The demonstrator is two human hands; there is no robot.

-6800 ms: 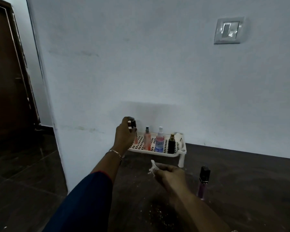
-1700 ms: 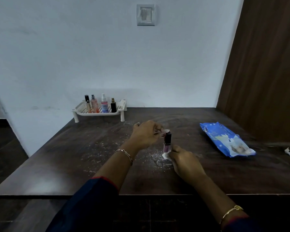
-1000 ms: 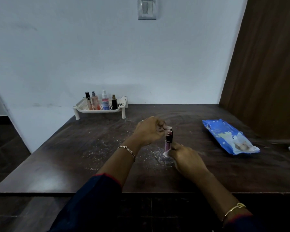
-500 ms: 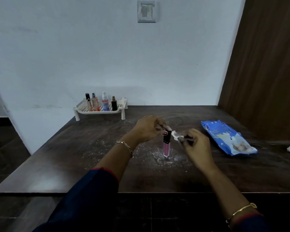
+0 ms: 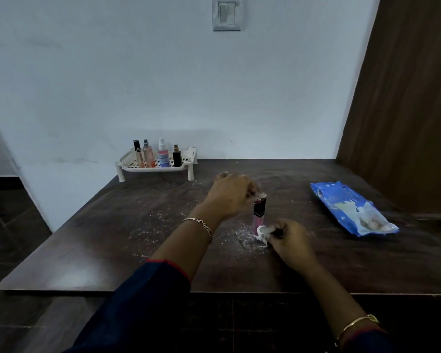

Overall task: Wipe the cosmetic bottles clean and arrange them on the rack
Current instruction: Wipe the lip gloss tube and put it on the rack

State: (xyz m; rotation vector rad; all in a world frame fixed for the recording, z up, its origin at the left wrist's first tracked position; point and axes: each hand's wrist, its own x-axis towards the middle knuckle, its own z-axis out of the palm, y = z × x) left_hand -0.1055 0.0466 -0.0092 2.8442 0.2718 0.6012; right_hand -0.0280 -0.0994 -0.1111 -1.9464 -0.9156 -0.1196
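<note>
Partly hidden tube (image 5: 258, 222): left hand (image 5: 231, 197) pinches cap (image 5: 260, 207); right hand (image 5: 290, 238) clutches wipe (image 5: 262, 231) over base.

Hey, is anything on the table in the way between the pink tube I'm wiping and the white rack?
Nothing visible. Between the pink tube and the rack the table carries only scattered white specks. The rack's right end, beside the black bottle, looks free.

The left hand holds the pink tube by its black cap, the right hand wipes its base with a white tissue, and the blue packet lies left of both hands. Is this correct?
Not quite. In the head view the blue packet lies right of both hands, not left. The left hand, pink tube, right hand and white tissue are as you say.
</note>
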